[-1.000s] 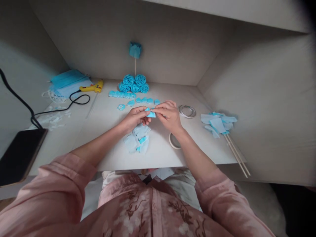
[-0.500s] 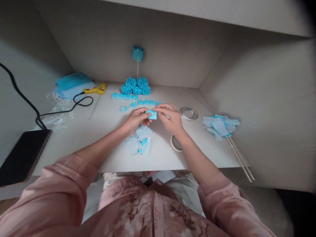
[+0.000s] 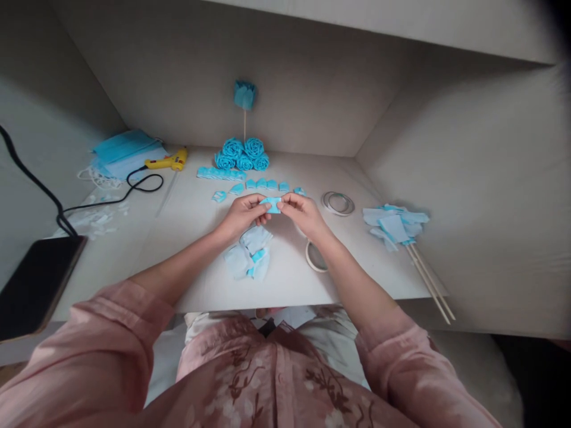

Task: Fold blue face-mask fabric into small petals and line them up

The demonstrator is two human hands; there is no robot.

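Between my hands, above the middle of the table, is a small light-blue fabric piece [image 3: 273,205]. My left hand [image 3: 244,215] is closed, pinching its left end between thumb and fingers. Its right end is pinched by my right hand [image 3: 303,214]. Just beyond them lies a row of blue petal-shaped pieces [image 3: 263,184], with a longer blue strip [image 3: 220,173] to its left. Crumpled white and blue fabric scraps [image 3: 250,255] rest on the table nearer to me, below my left hand. Part of a tape roll [image 3: 316,257] shows behind my right forearm.
Several blue fabric roses [image 3: 244,154] are stacked at the back, below a blue flower on a stick [image 3: 245,95]. At left are face masks [image 3: 127,151], a yellow glue gun [image 3: 172,160] and a phone [image 3: 40,285]. Rings of tape [image 3: 338,203] and fabric-topped sticks [image 3: 428,282] are at right.
My right hand has come down from over the blue piece and now grips its right edge. The whole view has shifted slightly.
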